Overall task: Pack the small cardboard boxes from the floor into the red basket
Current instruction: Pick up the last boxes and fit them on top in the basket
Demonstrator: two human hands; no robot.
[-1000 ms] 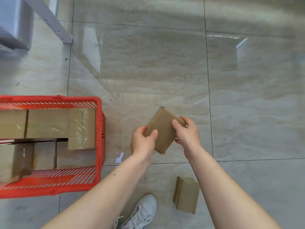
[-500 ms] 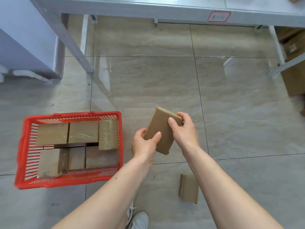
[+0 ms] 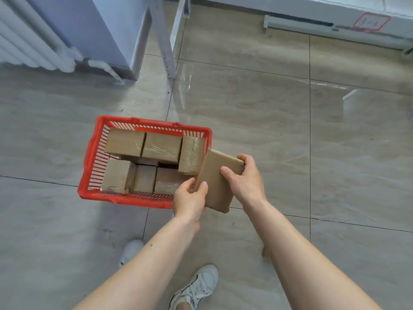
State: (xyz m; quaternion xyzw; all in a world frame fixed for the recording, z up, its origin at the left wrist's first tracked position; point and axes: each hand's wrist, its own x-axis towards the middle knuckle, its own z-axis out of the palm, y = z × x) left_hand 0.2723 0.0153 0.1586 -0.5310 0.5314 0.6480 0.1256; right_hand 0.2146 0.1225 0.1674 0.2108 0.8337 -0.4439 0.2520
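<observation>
I hold a flat brown cardboard box [image 3: 218, 182] in both hands, tilted, just right of the red basket [image 3: 93, 153] and overlapping its right rim. My left hand [image 3: 190, 201] grips the box's lower left edge. My right hand [image 3: 247, 179] grips its upper right corner. The basket stands on the tiled floor and holds several taped cardboard boxes [image 3: 143, 145] in two rows. A sliver of another box [image 3: 266, 253] shows on the floor behind my right forearm, mostly hidden.
A white radiator [image 3: 29, 39] and a grey cabinet [image 3: 100, 30] stand at the back left. A metal shelf leg [image 3: 166, 48] rises beyond the basket. A low shelf edge with a red-framed label [image 3: 371, 22] runs along the back right. My white shoes [image 3: 196, 287] are below.
The held box has moved left, from apart from the basket to its right rim. The view has swung left, so the basket now sits near the middle and the floor box is mostly hidden.
</observation>
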